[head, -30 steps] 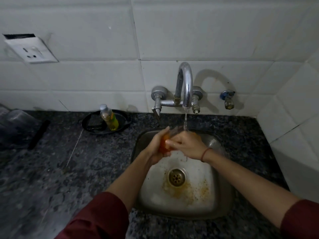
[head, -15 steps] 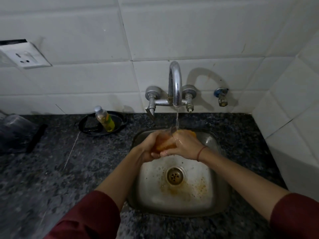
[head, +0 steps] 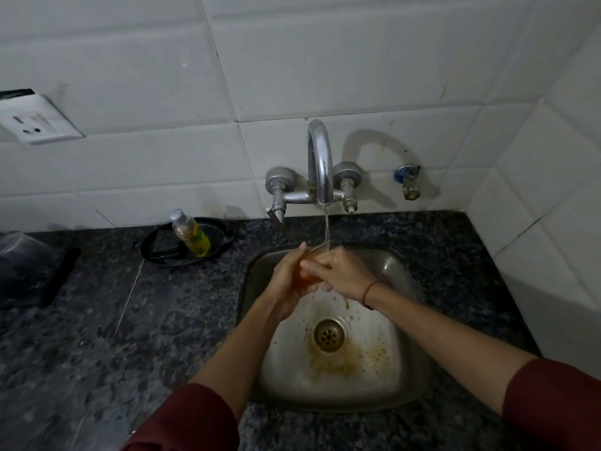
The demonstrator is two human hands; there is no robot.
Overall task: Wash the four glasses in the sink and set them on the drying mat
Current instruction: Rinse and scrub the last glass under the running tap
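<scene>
Left hand (head: 286, 283) cups the glass (head: 307, 275) and right hand (head: 341, 276) curls over it, right under the tap (head: 320, 164), I'd guess so the water (head: 327, 227) rinses the orange gunk into the sink (head: 419, 369) below.

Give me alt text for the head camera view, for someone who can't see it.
The left hand and right hand hold an orange-tinted glass under water running from the tap, above a steel sink. To the left, a bottle of yellow liquid lies in a black dish on the dark counter.
</scene>
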